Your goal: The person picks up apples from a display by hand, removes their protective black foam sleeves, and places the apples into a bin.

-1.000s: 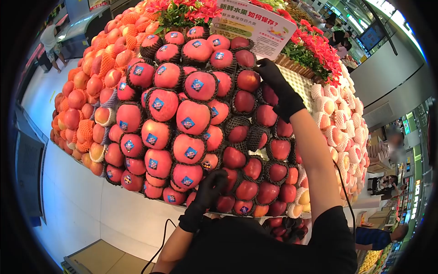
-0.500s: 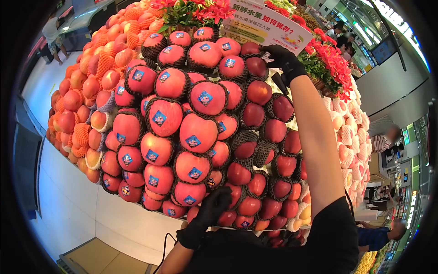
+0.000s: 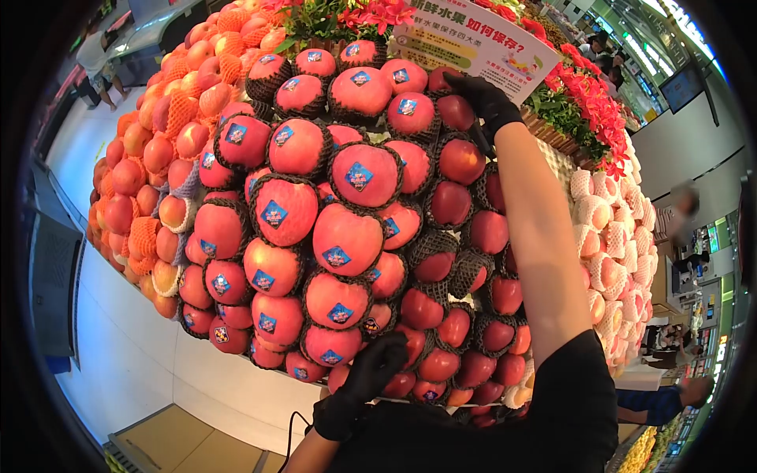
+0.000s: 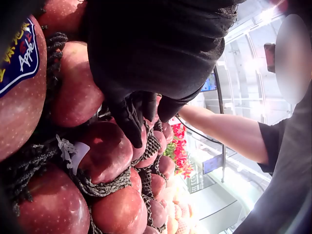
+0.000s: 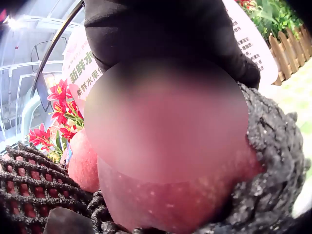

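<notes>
Where the stack (image 3: 351,236) nears the sign (image 3: 477,47), beyond the left hand (image 3: 374,368), the right hand (image 3: 483,102) covers an apple (image 5: 170,200), likely firm but bruisable, its sides best cupped, left fingers (image 4: 127,122) loosely curled, right ones' hold unclear.

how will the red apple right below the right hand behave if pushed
That red apple looks round, so may roll; its bumpy black net probably adds grip; unwrinkled visible skin suggests it's fairly firm.
</notes>
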